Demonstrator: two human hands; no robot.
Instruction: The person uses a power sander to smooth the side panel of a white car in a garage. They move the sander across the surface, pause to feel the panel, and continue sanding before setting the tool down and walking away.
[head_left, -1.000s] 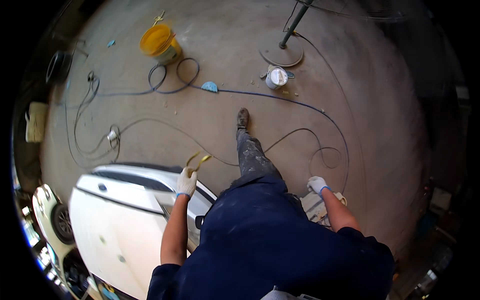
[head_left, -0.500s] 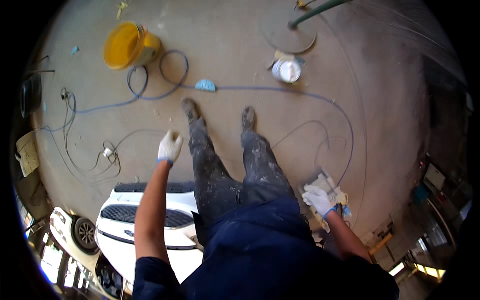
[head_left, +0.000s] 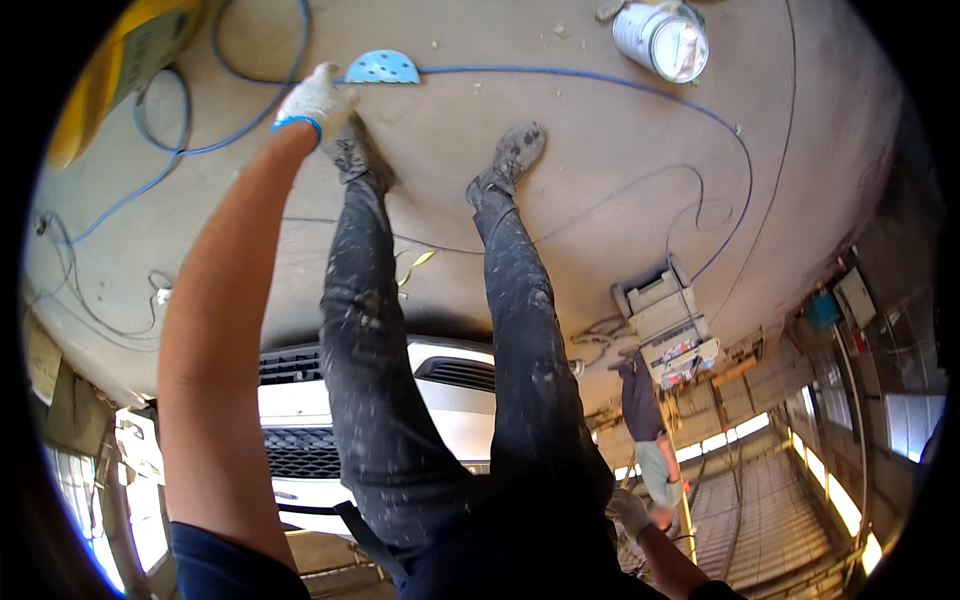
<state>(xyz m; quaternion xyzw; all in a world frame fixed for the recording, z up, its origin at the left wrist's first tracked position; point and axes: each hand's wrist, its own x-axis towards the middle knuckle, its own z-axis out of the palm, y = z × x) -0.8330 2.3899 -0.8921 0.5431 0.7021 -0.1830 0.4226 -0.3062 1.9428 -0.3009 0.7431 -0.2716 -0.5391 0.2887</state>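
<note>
A light-blue half-round sanding disc (head_left: 382, 68) with holes lies on the floor, just ahead of my left foot. My left hand (head_left: 316, 102), in a white knit glove with a blue cuff, is stretched out low beside its left edge. The fingers and thumb are apart and I see nothing between them. A blue hose (head_left: 560, 71) runs along the floor by the disc and loops near that hand. My right hand (head_left: 628, 513), also gloved, hangs by my right thigh in shadow, loosely open and apparently without anything in it.
A yellow bucket (head_left: 125, 75) stands far left, a white can (head_left: 662, 42) far right. Thin cables cross the floor. A white car bumper (head_left: 425, 395) is behind my legs. At right are a grey wheeled cart (head_left: 665, 315) and another person (head_left: 645, 410).
My left hand has reached forward and down to the disc. My right hand has drawn back to my thigh. The view has tilted, bringing the other person into sight.
</note>
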